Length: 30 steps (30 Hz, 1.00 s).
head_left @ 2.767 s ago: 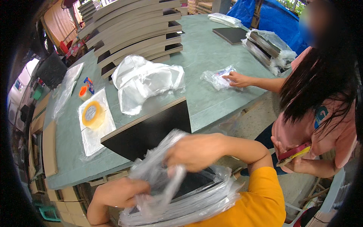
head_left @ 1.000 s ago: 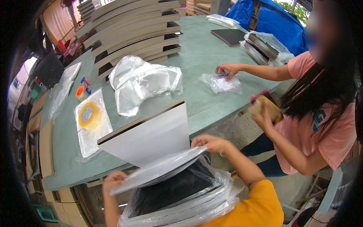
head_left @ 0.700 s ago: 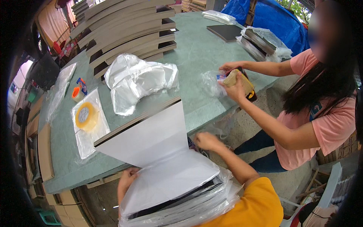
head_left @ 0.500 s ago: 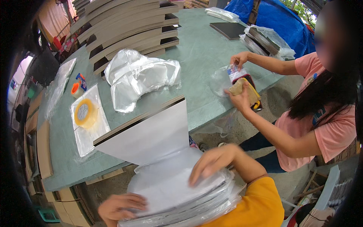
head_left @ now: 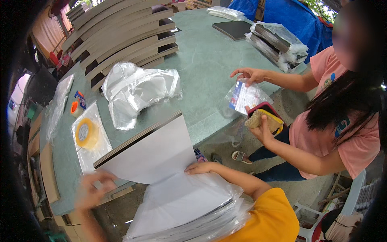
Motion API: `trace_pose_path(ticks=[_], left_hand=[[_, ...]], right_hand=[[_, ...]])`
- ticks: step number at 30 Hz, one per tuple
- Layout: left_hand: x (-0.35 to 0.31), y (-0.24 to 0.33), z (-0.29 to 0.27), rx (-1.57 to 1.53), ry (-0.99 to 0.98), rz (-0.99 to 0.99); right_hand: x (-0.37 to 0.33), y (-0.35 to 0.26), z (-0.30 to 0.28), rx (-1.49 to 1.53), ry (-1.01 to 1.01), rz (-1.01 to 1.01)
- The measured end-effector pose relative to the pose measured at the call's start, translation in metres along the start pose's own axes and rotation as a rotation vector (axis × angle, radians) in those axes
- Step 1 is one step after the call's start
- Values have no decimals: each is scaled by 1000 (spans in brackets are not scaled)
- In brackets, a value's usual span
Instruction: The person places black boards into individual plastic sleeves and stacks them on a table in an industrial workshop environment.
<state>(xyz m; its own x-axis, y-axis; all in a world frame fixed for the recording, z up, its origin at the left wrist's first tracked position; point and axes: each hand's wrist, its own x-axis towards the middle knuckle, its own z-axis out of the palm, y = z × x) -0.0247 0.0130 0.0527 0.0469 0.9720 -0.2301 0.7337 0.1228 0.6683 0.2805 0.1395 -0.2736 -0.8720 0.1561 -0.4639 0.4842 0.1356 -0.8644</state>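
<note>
A stack of thin boards (head_left: 151,155) with a white front face leans against the table edge before me. Its lower end meets the mouth of a clear plastic bag (head_left: 173,193) on my lap, over a pile of similar bags. At the boards' lower right corner, my right hand (head_left: 200,167) has its fingers closed on the bag's mouth, close against the boards. Beside the boards' left corner is my left hand (head_left: 96,187), blurred by motion, with bent fingers; I cannot make out whether it touches them.
On the green table (head_left: 197,60) lie crumpled plastic film (head_left: 137,90), a tape roll (head_left: 86,133) on flat bags, a small tape dispenser (head_left: 78,103) and tall stacked boards (head_left: 125,36). At right, a person in pink (head_left: 302,121) holds a phone case (head_left: 266,115) and a clear pouch (head_left: 246,97).
My left hand has moved up and left from the bags to the boards' left corner. My right hand has moved from above the bags to the boards' lower right corner.
</note>
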Motion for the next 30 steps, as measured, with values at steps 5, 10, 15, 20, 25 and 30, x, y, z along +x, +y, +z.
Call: trace_pose_path(ticks=[5,10,15,20,25,30], left_hand=[[154,54,-30,313,394,406],[252,29,-5,860,359,531],[295,-2,13,1032,332,478],[311,-3,0,934,292,528],[323,10,-28,414,393,289],[304,0,1,694,239,469]], right_hand=[[-3,-2,-4,44,24,6],[-2,6,-4,98,75,20],[-5,8,-11,53,81,-40],[-4,9,-14,126,74,-31],[-2,10,-14,174,77,-9],[-15,-11,-25,-72,26,7]])
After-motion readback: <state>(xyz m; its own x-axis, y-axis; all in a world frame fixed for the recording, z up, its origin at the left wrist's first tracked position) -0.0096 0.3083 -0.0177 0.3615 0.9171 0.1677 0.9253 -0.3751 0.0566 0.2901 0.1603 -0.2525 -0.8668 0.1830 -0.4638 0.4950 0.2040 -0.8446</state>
